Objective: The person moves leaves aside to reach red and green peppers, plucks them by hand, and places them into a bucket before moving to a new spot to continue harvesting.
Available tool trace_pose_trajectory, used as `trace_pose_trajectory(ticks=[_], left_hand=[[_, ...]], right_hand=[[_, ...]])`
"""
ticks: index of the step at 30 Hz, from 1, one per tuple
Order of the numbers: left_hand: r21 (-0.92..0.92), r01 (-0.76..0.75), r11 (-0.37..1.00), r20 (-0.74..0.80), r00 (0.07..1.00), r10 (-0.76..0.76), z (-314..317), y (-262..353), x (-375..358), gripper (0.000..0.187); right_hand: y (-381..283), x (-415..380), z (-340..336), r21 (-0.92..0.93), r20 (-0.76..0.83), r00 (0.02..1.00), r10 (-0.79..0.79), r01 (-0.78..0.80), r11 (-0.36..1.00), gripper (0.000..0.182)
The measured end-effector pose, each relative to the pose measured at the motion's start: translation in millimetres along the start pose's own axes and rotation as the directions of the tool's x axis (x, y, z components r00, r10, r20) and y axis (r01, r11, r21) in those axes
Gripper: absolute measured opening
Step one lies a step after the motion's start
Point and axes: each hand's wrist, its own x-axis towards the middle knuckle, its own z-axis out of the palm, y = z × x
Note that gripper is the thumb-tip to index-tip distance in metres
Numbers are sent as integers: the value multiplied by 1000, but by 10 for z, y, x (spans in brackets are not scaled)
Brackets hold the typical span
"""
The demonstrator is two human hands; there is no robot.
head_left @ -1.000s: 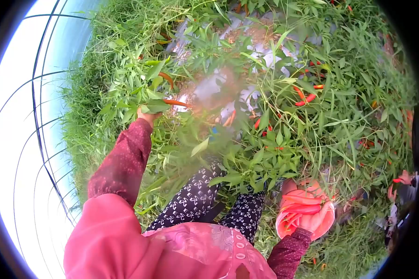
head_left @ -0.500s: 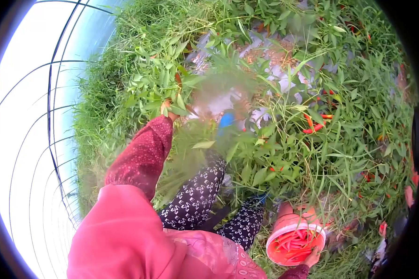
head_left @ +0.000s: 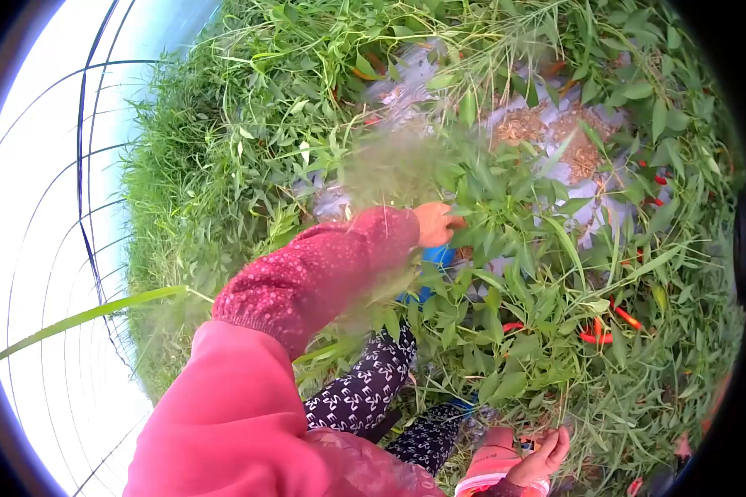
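My left hand reaches into a leafy pepper plant, above a blue shoe. Its fingers are curled together at the leaves, and whatever they grip is hidden. My right hand is at the pink bucket low in the view, fingers stretched out and nothing visible in them. The bucket is cut off by the frame's bottom edge, so its contents are mostly out of sight. Red chili peppers hang among the leaves to the right of my left hand.
Dense plants and tall grass surround me. Pale plastic sheeting with dry litter shows between the rows. A long grass blade crosses the left side, before the greenhouse frame. My patterned trouser legs stand among the plants.
My left hand has moved right, from one plant to another. My right hand has come off the bucket's rim with fingers extended. The view has shifted, leaving the bucket lower and partly cut off.
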Motion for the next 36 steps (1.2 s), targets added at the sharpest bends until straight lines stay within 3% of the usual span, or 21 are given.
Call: trace_pose_trajectory(ticks=[1,2,4,6,7,8,9,11,12,13,15,16,18,19,21,24,28,32,34,35,36], left_hand=[[-228,-120,966,118,982,150,-190,-21,-6,24],[-233,-115,966,106,984,143,-374,-103,18,24],[-752,179,634,57,976,-209,-782,-379,161,24],[-661,178,729,-204,892,-403,-1066,-908,366,25],[-434,252,865,-375,822,-428,-1178,-1147,422,26],[66,460,886,-482,792,-375,-1301,-1324,491,34],[51,467,883,-489,782,-386,-1362,-1492,541,34],[446,532,720,-221,845,-487,-1474,-1780,584,42],[689,435,579,-170,874,-454,-1454,-2088,636,49],[680,444,584,-169,869,-465,-1471,-2289,653,49],[850,362,382,-200,894,-401,-1490,-2662,647,54],[847,368,382,-202,890,-409,-1532,-2868,569,54],[955,157,253,-37,906,-422,-1605,-3076,403,53],[959,171,225,-18,832,-555,-1590,-3125,403,46],[959,186,212,-39,833,-551,-1580,-3172,216,37],[774,433,462,-91,798,-596,-1451,-3242,-62,31],[624,554,551,-97,754,-649,-1319,-3205,-287,33],[705,483,520,-84,785,-614,-1509,-3231,32,30],[615,525,588,-313,848,-429,-1733,-3126,311,20],[695,437,571,-328,899,-289,-1843,-3166,450,17],[771,392,502,-243,909,-337,-1960,-3113,602,20]], right_hand=[[-195,83,237,426,99,994,51,-89,901,20],[-555,128,474,433,145,989,-28,-38,901,19],[-1120,131,899,444,244,956,-160,36,895,18],[-1430,98,1299,589,365,879,-308,39,807,15],[-1519,52,1445,584,373,870,-321,48,810,15],[-1590,10,1584,537,456,849,-267,-24,843,14],[-1642,-15,1730,482,533,820,-207,-93,871,13],[-1670,-62,1978,446,579,782,-230,-68,893,13],[-1662,-76,2085,417,618,747,-246,-46,908,12],[-1654,-74,2184,407,627,739,-246,-41,913,12],[-1619,-40,2323,339,674,697,-245,3,941,13],[-1584,-17,2393,309,688,684,-242,25,951,13],[-1525,10,2521,290,714,663,-225,12,957,13],[-1506,25,2550,270,733,648,-205,-1,963,13],[-1528,47,2609,263,749,630,-206,4,965,13],[-1528,53,2667,211,777,589,-222,89,973,13],[-1581,34,2729,185,809,579,-106,-79,979,13],[-1533,88,2725,170,828,548,-119,-44,984,12],[-1462,98,2740,155,828,549,-117,-24,988,12],[-1427,103,2760,143,827,548,-122,5,990,13],[-1405,95,2787,140,827,550,-117,0,990,13]])
